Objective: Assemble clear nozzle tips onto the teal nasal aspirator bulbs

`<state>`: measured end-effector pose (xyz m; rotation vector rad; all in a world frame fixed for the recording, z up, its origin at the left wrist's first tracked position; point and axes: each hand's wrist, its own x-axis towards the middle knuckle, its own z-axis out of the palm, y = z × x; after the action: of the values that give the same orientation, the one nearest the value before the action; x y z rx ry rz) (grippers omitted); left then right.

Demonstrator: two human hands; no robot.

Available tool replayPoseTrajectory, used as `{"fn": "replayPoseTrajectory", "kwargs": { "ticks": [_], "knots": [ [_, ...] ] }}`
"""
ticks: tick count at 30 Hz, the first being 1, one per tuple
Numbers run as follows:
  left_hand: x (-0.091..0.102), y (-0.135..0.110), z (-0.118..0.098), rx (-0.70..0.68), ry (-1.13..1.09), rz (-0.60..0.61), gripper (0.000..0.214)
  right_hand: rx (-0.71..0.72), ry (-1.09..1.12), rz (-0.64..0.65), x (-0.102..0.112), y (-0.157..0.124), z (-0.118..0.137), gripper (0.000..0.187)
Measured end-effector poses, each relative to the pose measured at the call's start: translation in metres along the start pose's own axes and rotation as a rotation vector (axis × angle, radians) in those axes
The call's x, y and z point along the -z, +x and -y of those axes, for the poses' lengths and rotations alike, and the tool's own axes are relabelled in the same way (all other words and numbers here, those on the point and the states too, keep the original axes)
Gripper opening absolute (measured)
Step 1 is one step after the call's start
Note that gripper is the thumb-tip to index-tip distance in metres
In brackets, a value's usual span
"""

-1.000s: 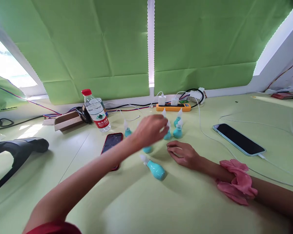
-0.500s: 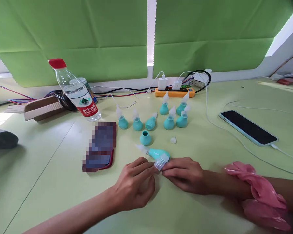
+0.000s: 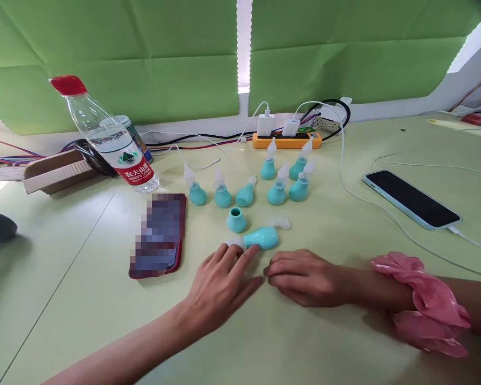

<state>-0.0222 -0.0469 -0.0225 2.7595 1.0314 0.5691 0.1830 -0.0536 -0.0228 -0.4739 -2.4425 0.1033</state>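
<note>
A teal squeeze bulb [image 3: 262, 238] lies on its side on the table, its translucent tip [image 3: 234, 242] pointing left. My left hand [image 3: 220, 278] is open, fingers stretched over the tip and the index fingertip at the bulb's near edge; whether it touches is hard to tell. Beside it, my right hand [image 3: 300, 278] rests with fingers curled together; anything inside is hidden. Just behind the lying bulb are small translucent pieces [image 3: 280, 222]. An uncapped teal bulb [image 3: 236, 220] stands with its dark opening upward. Several tipped bulbs [image 3: 276, 193] stand farther back, and one teal bulb [image 3: 245, 195] leans over.
A blurred-out phone [image 3: 158, 235] in a red case lies left; another phone [image 3: 412, 199], on a charging cable, lies right. Behind stand a water bottle [image 3: 130, 160], an open cardboard box [image 3: 60, 172] and an orange power strip [image 3: 260, 141]. A pink scrunchie [image 3: 425, 299] circles my right wrist.
The clear ribbed piece between my hands is gone from there; an elongated translucent piece now shows behind the lying bulb. My left hand has opened and reached forward over the bulb's tip.
</note>
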Motion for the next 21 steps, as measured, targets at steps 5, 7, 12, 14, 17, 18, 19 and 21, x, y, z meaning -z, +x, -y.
{"fn": "replayPoseTrajectory", "kwargs": {
  "ticks": [5, 7, 12, 14, 17, 18, 19, 21],
  "knots": [
    [-0.002, 0.003, -0.002, 0.017, 0.112, 0.035, 0.034, -0.035, -0.060, -0.187, 0.007, -0.006, -0.014, 0.019],
    [-0.002, 0.002, -0.001, -0.004, 0.121, 0.028, 0.035, -0.075, -0.132, -0.260, 0.011, -0.007, -0.028, 0.023],
    [0.000, -0.002, 0.000, -0.138, 0.047, -0.069, 0.024, -0.266, -0.225, -0.257, 0.010, -0.009, -0.058, 0.027],
    [0.001, -0.002, -0.001, -0.183, 0.048, -0.051, 0.030, -0.281, -0.232, -0.188, 0.007, -0.010, -0.061, 0.025],
    [0.002, 0.000, -0.003, -0.162, 0.070, 0.061, 0.039, -0.343, -0.337, -0.104, 0.007, -0.006, -0.061, 0.023],
    [0.002, 0.001, -0.003, -0.146, 0.070, 0.083, 0.039, -0.381, -0.382, -0.056, 0.009, -0.002, -0.060, 0.025],
    [0.002, 0.001, -0.003, -0.138, 0.066, 0.093, 0.038, -0.423, -0.421, 0.013, 0.012, 0.004, -0.061, 0.027],
    [0.001, 0.001, -0.002, -0.148, 0.052, 0.084, 0.034, -0.483, -0.457, 0.191, 0.021, 0.018, -0.063, 0.030]
  ]
}}
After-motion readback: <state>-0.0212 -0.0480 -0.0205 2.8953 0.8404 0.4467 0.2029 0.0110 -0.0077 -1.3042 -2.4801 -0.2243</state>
